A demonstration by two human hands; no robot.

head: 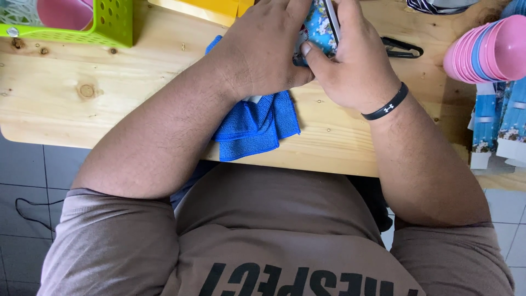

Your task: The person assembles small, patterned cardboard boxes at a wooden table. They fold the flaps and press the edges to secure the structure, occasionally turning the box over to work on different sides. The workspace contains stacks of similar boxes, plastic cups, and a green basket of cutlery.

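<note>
My left hand and my right hand are both closed around a small blue flower-patterned item at the top middle of the head view. Most of it is hidden by my fingers. Under my left hand and wrist lies a folded blue cloth, hanging slightly over the near edge of the wooden table. A black band circles my right wrist.
A green perforated basket holding a pink thing sits at the top left. A stack of pink and blue bowls stands at the right, with blue patterned packs below it. A yellow object and a black clip lie at the far side.
</note>
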